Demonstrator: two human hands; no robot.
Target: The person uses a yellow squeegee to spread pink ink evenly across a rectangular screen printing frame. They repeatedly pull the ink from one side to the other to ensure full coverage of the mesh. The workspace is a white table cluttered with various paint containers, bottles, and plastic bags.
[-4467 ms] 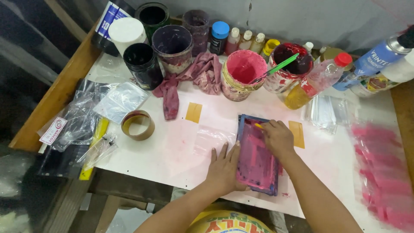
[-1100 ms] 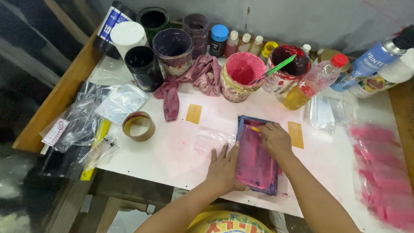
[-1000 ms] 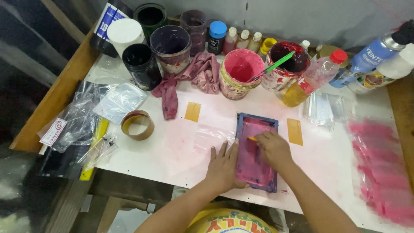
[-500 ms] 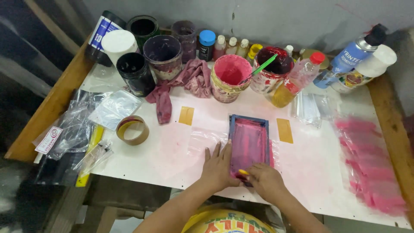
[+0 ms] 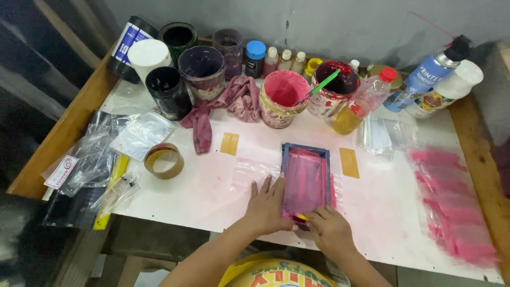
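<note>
A rectangular blue-framed screen (image 5: 306, 180), its mesh stained pink, lies flat on the white tabletop (image 5: 175, 196). The left hand (image 5: 267, 204) presses flat beside it; the right hand (image 5: 329, 229) grips a yellow squeegee (image 5: 300, 217) at its near edge.

My left hand (image 5: 268, 207) lies flat, palm down, fingers spread and pointing to the far side. My right hand (image 5: 330, 229) sits just right of it at the near edge, fingers curled in a loose grip. Both forearms angle in from below.
</note>
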